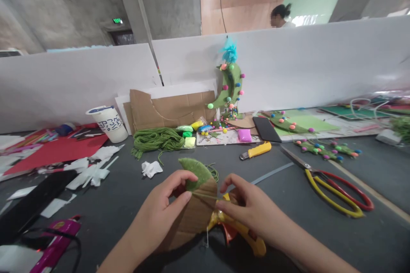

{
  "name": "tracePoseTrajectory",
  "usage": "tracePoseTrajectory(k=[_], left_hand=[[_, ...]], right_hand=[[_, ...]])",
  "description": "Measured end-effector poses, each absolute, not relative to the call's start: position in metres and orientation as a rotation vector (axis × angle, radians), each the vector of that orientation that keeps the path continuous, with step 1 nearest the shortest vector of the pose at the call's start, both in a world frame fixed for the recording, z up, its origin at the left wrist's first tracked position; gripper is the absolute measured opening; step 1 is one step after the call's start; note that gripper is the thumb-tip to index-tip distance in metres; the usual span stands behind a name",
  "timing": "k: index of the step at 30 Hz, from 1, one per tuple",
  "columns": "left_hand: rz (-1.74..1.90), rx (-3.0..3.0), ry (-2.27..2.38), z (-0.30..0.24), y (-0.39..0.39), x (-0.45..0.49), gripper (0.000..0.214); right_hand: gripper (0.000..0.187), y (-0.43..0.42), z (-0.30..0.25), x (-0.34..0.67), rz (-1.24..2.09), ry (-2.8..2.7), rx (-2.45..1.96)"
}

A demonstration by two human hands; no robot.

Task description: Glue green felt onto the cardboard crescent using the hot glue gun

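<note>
My left hand (166,204) is closed on a curved cardboard piece (198,215) and holds it upright over the dark table. The tip of the piece is wrapped in green yarn (195,169). A thin green strand (205,195) runs taut across the cardboard to my right hand (250,209), which pinches it between thumb and forefinger. A yellow and orange tool (253,243) lies on the table under my right hand; much of it is hidden.
On the table lie a green yarn bundle (156,140), white cup (109,123), yellow utility knife (258,150), black phone (266,129), large red-and-yellow scissors (333,187), red paper (57,151) and pink tool (54,243). A pom-pom crescent (229,87) leans on the white partition; a person (280,15) is behind it.
</note>
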State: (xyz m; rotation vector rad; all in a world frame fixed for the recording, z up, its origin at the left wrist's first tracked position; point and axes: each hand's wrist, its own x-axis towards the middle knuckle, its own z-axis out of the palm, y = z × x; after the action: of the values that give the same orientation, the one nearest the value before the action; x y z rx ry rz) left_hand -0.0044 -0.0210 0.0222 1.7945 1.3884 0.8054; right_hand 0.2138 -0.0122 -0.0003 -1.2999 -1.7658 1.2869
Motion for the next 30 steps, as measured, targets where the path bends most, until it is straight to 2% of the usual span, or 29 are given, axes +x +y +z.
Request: tracePoseTrajectory(k=[1, 3, 6, 8, 10, 13, 17, 30], left_hand=[[0.790, 1.792, 1.383, 0.022, -0.021, -0.004, 0.024], [0.758, 1.785, 1.359, 0.023, -0.021, -0.003, 0.024], [0.717, 1.795, 1.333, 0.023, -0.022, 0.001, 0.024], [0.699, 1.811, 1.330, 0.024, -0.023, 0.005, 0.024], [0.685, 1.818, 1.325, 0.024, -0.023, 0.007, 0.024], [0.667, 1.808, 1.305, 0.023, -0.023, 0.008, 0.025], [0.638, 1.802, 1.278, 0.022, -0.025, 0.006, 0.026], [0.626, 1.768, 1.246, 0.027, -0.028, 0.007, 0.026]], right_hand=[[0.007, -0.011, 0.002, 0.216, 1.255, -1.799, -1.304], [0.015, -0.009, 0.008, 0.220, 1.271, -1.821, -1.257], [0.010, -0.010, 0.012, 0.221, 1.408, -1.723, -1.155], [0.014, -0.012, 0.012, 0.220, 1.473, -1.690, -1.126], [0.018, -0.014, 0.011, 0.218, 1.414, -1.753, -1.189], [0.012, -0.015, 0.011, 0.218, 1.207, -1.883, -1.279], [0.015, -0.014, 0.012, 0.218, 0.946, -1.908, -1.217], [0.010, -0.010, 0.008, 0.219, 0.946, -1.842, -1.377]])
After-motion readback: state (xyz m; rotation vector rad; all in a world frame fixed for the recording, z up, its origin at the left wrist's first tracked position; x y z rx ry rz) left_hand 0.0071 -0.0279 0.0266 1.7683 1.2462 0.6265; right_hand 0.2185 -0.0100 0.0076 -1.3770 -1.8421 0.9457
